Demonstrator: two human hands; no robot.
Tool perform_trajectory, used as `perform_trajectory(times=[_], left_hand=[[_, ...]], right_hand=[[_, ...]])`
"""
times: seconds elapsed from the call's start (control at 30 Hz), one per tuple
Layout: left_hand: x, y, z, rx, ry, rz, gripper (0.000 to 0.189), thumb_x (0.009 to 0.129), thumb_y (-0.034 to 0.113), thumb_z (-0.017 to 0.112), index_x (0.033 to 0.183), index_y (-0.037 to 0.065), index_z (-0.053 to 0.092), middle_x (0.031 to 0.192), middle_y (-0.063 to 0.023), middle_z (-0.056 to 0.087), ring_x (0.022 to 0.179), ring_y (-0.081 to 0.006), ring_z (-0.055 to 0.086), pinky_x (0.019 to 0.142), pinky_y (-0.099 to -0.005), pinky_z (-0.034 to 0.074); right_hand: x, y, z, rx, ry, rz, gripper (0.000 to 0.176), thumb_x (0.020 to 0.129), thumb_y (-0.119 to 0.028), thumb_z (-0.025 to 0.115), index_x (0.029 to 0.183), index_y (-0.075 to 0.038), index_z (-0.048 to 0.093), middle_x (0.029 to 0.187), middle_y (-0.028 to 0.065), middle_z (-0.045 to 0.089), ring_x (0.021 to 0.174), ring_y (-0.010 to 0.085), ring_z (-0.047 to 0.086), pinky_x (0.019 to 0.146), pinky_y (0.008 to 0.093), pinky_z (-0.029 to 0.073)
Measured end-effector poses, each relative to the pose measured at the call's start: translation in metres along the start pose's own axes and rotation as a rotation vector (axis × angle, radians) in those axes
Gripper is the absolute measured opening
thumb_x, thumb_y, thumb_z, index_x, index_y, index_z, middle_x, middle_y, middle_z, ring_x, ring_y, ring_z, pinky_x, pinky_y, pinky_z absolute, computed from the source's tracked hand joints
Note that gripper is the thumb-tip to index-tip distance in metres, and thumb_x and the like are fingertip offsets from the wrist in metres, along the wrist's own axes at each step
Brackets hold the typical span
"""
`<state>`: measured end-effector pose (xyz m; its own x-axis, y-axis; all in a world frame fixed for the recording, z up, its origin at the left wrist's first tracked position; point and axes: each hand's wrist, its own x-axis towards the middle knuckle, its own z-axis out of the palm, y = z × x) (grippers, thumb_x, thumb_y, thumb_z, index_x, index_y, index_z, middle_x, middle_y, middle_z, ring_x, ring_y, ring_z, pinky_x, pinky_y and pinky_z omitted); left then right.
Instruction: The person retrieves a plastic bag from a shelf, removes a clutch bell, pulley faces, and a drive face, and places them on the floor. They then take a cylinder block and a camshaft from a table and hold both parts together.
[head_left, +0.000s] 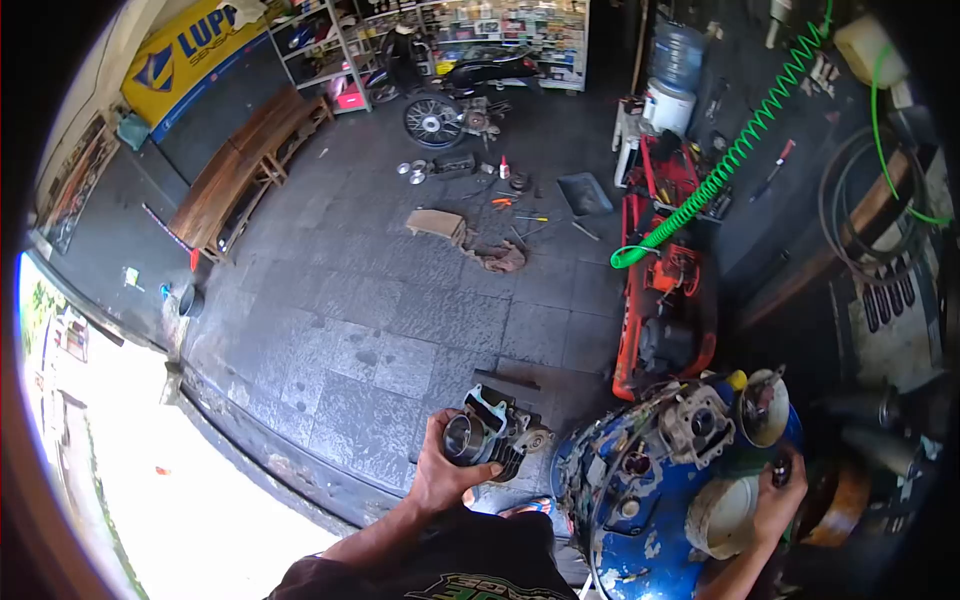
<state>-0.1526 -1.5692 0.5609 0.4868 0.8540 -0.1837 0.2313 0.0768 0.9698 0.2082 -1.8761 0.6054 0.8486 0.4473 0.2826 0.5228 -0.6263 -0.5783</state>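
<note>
My left hand [440, 470] is wrapped round a metal engine cylinder [463, 437] with a round bore and dark fins. Beyond it, close to the fingers, is a larger metal engine part [520, 437]. My right hand [780, 492] is closed on a small dark object [780, 468], too small to identify, above the blue drum [640, 545]. Just left of that hand, a whitish round container [722, 515] stands on the drum. A grey metal engine casting [697, 425] and a round tin [763, 410] lie farther back on it.
A red machine [670, 290] stands beyond the drum, under a coiled green hose [740, 150]. Tools, cardboard [435, 223] and a dark tray [585, 194] lie on the tiled floor. A wooden bench [235, 165] is at the left, a motorcycle wheel [433, 122] at the back.
</note>
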Motion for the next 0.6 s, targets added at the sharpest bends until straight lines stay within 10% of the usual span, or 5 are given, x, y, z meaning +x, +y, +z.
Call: perform_trajectory(times=[0.23,0.3,0.37,0.43,0.6], left_hand=[[0.048,-0.014,-0.037,-0.602,0.036,-0.127,0.075,0.07,0.01,0.083,0.132,0.003,0.041,0.116,-0.0091,0.056,0.11,-0.0181,0.056,0.097,-0.035,0.046],[0.08,-0.033,-0.063,-0.759,0.006,-0.164,0.071,0.072,0.01,0.079,0.132,0.005,0.041,0.12,-0.0101,0.056,0.112,-0.0208,0.057,0.096,-0.037,0.047],[0.117,-0.039,-0.091,-0.894,-0.052,-0.142,0.07,0.074,0.011,0.078,0.133,0.006,0.041,0.123,-0.0106,0.056,0.113,-0.0224,0.057,0.096,-0.0387,0.048],[0.16,-0.049,-0.125,-1.021,-0.119,-0.118,0.069,0.076,0.013,0.076,0.135,0.006,0.041,0.126,-0.0112,0.056,0.115,-0.0241,0.058,0.097,-0.0404,0.048],[0.277,-0.07,-0.239,-1.123,-0.419,-0.234,0.075,0.08,0.031,0.074,0.143,0.006,0.041,0.132,-0.0123,0.057,0.119,-0.0269,0.058,0.101,-0.0437,0.048]], right_hand=[[-0.025,-0.009,-0.026,-0.032,0.174,0.039,0.039,0.089,0.009,0.057,0.128,0.008,0.056,0.123,0.0195,0.064,0.111,0.0253,0.062,0.095,0.0343,0.05],[-0.028,-0.105,-0.04,-0.337,0.283,-0.331,0.041,0.093,-0.02,0.065,0.125,0.004,0.062,0.111,0.0166,0.068,0.087,0.0272,0.066,0.078,0.0412,0.054],[-0.017,-0.09,-0.041,-0.278,0.295,-0.73,0.038,0.094,-0.001,0.056,0.132,0.005,0.055,0.134,0.0197,0.059,0.125,0.0276,0.056,0.106,0.0385,0.044],[-0.04,-0.216,-0.011,-0.367,0.532,-0.044,0.034,0.09,-0.014,0.064,0.118,0.005,0.068,0.105,0.017,0.071,0.084,0.0268,0.067,0.076,0.0394,0.055],[-0.035,-0.315,0.078,-0.447,0.605,0.019,0.035,0.089,-0.012,0.067,0.121,0.003,0.067,0.106,0.018,0.072,0.089,0.0252,0.069,0.075,0.0364,0.055]])
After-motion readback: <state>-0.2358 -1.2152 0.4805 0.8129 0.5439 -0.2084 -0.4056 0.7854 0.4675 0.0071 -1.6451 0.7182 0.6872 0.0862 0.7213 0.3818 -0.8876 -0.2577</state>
